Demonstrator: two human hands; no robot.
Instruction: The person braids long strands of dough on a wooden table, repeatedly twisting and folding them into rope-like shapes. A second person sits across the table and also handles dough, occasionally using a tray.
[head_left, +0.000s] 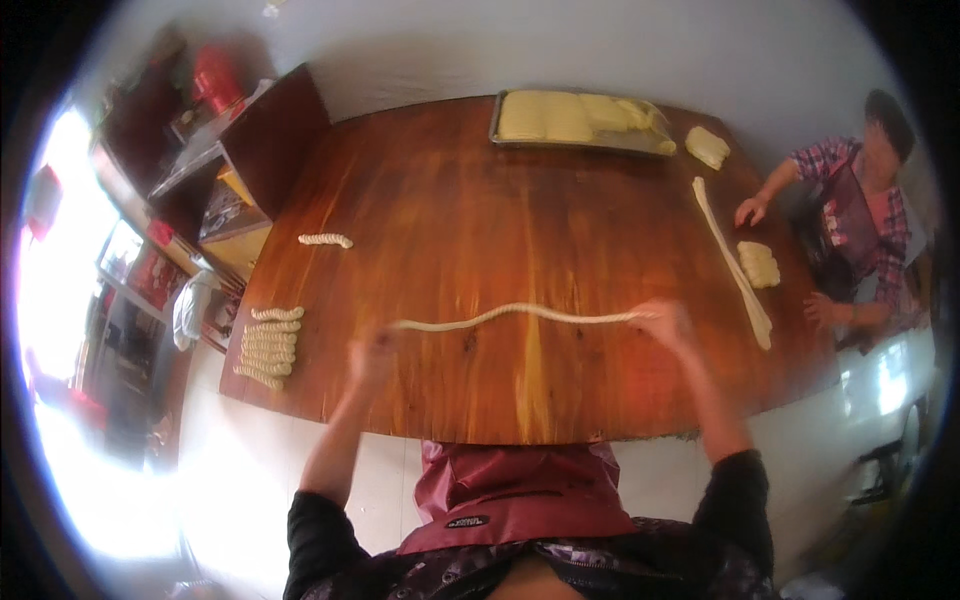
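A long, thin rope of pale dough (525, 308) stretches across the wooden table (420, 210) in front of me, curving in a gentle wave and showing twist ridges. My left hand (373, 352) grips its left end, and my right hand (664, 322) has hold of the right end; both hands are blurred. Beyond my left hand, a small twisted dough stick (325, 240) lies alone. Several more twisted dough pieces (268, 346) sit in a stacked row near the table's left edge.
A metal tray (502, 141) of dough strips (559, 116) stands at the back. On the right are a long dough strip (731, 259) and two dough pieces (706, 148), (759, 264). A co-worker (855, 202) sits at the right edge. A wooden cabinet (270, 142) borders the back left.
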